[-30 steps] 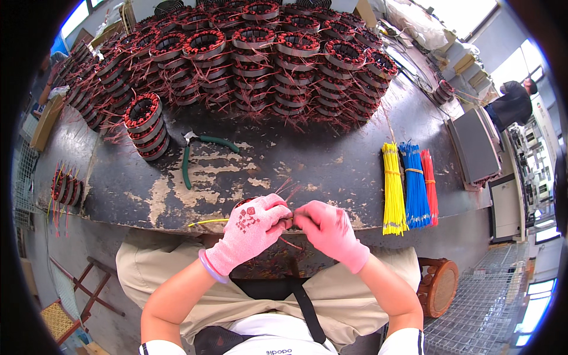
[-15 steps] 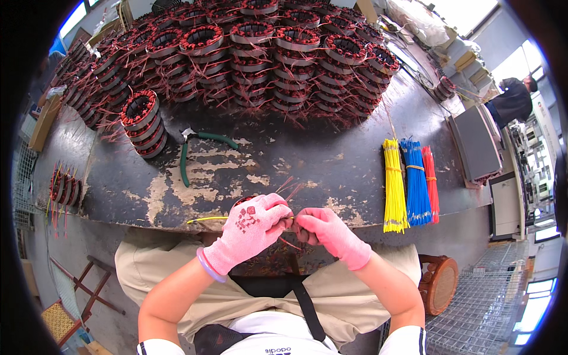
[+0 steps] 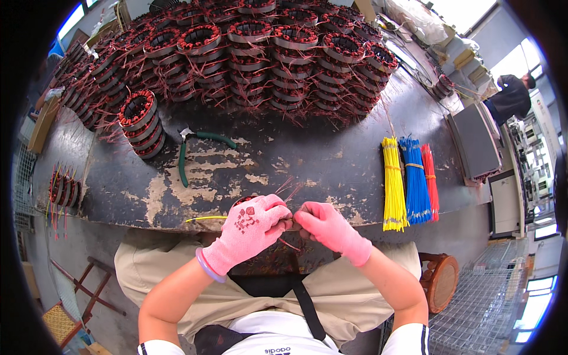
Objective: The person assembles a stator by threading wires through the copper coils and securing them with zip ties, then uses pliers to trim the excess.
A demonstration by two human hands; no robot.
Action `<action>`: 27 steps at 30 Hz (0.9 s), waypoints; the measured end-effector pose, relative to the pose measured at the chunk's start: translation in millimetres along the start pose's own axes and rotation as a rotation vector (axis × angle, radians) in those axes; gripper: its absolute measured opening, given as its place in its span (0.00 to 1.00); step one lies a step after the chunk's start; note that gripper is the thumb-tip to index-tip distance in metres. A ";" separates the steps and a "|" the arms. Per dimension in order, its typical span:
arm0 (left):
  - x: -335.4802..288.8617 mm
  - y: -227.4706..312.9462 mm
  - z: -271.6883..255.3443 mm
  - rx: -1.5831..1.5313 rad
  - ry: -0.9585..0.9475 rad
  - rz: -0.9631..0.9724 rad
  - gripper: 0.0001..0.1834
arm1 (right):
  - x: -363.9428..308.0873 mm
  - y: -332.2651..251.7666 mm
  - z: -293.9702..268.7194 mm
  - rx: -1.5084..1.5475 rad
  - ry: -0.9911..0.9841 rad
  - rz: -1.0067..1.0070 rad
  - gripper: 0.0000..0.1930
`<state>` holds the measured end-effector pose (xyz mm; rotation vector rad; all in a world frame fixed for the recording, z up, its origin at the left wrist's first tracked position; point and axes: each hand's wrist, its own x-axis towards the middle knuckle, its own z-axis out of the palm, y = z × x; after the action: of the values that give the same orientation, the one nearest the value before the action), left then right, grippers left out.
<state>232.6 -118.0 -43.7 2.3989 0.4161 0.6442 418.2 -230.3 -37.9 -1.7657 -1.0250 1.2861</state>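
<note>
At the table's front edge, my left hand (image 3: 251, 228) in a pink glove is closed on a yellow wire (image 3: 204, 218), whose tail sticks out to the left. Behind its knuckles shows a bit of a wound motor stator (image 3: 245, 200), mostly hidden, with thin red leads (image 3: 287, 188) rising past the fingers. My gloved right hand (image 3: 328, 229) pinches at the wire ends, its fingertips meeting those of the left; the joint itself is covered. Green-handled pliers (image 3: 183, 157) lie spread on the table beyond my left hand.
Stacked stators (image 3: 251, 65) fill the back of the worn dark table (image 3: 331, 171). A shorter stack (image 3: 142, 124) stands at left, more stators (image 3: 64, 190) at the left edge. Yellow (image 3: 393, 183), blue (image 3: 415, 180) and red (image 3: 430, 177) wire bundles lie right. A person (image 3: 512, 97) is far right.
Both hands stay in nearly the same place. The right fingers have turned slightly against the left fingertips, and the bit of yellow wire seen between them is now hidden.
</note>
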 end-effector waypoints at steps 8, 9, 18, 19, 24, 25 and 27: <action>-0.3 1.4 -1.9 -0.006 0.001 -0.002 0.08 | -9.2 6.4 7.2 -0.553 0.263 -0.475 0.10; 0.9 1.3 -2.2 -0.008 -0.002 0.011 0.08 | -10.6 6.6 3.5 -0.111 0.066 -0.141 0.09; -3.1 -3.0 -5.6 -0.002 0.034 -0.014 0.08 | -59.4 -4.8 -24.1 -0.370 0.194 0.030 0.11; -2.0 -3.5 -5.8 -0.006 0.023 -0.008 0.08 | -59.8 0.4 -21.1 -0.564 0.150 -0.036 0.11; -1.3 -1.8 -3.1 0.005 0.016 -0.015 0.08 | -27.3 0.6 1.1 -1.059 0.366 -0.670 0.13; -1.0 -1.9 -3.8 0.008 0.004 -0.018 0.08 | -19.3 0.1 3.6 -1.039 0.342 -0.720 0.12; 0.0 -1.5 -5.2 0.014 -0.018 -0.023 0.08 | -11.8 1.1 6.4 -1.069 0.326 -0.760 0.12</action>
<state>229.6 -114.4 -41.1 2.4076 0.4410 0.6115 410.0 -240.8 -35.7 -1.8283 -2.1051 -0.1025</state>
